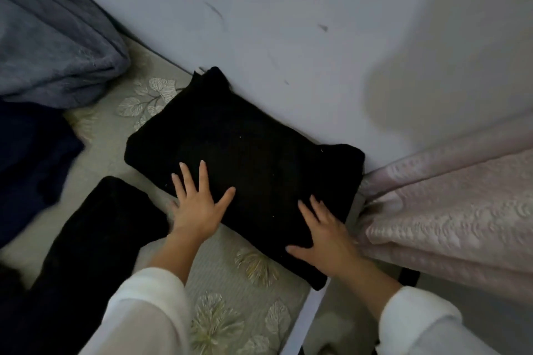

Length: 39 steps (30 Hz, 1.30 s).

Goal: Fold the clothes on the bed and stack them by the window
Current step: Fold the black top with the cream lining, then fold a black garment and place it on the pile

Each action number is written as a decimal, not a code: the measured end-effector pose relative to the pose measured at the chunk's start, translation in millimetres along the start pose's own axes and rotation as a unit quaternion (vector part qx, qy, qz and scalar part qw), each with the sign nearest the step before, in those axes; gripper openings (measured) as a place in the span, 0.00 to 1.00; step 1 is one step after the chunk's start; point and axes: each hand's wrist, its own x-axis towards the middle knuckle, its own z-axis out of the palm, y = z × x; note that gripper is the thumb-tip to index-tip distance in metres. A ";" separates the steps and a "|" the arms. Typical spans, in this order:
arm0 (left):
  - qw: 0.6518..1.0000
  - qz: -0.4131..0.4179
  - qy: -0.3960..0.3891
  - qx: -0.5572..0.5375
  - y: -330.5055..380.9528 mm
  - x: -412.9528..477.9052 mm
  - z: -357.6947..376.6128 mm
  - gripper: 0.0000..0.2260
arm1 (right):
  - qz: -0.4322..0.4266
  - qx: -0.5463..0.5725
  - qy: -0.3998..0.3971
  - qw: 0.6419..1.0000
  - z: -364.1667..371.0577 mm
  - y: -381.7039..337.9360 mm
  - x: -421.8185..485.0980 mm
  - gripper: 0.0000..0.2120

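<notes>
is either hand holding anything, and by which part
Nothing is gripped: left hand and right hand lie flat, fingers straight, on the folded black garment.

Your left hand [196, 207] and right hand [326, 233] press flat, fingers spread, on a folded black garment [245, 158] lying against the wall [288, 23] on the leaf-print sheet [230, 282]. A pink curtain [447, 210] hangs at 3 o'clock, a second black garment [95, 239] lies at 8 o'clock, and a grey blanket [49, 46] at 10.

Single head-worn view; looks forward and down, close over the bed [230, 274].
</notes>
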 end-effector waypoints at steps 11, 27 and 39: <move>0.999 -0.027 -0.031 0.015 0.1 -15.3 -0.9 0.36 | 0.016 -0.053 -0.103 0.993 0.7 -5.0 -7.5 0.38; 0.910 -0.313 0.100 -0.252 -151.3 -319.3 67.0 0.27 | -0.224 -0.205 -0.134 0.943 53.4 -146.5 -70.3 0.26; 0.858 -0.404 0.167 -0.269 -317.2 -406.0 88.1 0.30 | -0.249 -0.203 -0.176 0.931 192.5 -269.7 -126.9 0.29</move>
